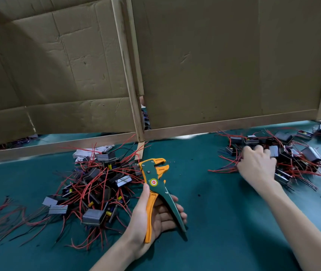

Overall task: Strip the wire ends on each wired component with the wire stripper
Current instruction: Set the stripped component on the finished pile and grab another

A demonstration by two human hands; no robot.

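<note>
Head view: green-orange wire stripper (153,181), handles spread, in left hand (160,217).

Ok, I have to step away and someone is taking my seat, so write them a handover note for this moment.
Left hand holds the wire stripper, no wire in its jaws.
Right hand is on the right pile of components; whether it grips one is hidden.
A second pile lies left of the stripper on the green table.
Done: cannot tell which pile is stripped.
Left: pick a component, strip its wire ends, repeat.
</note>
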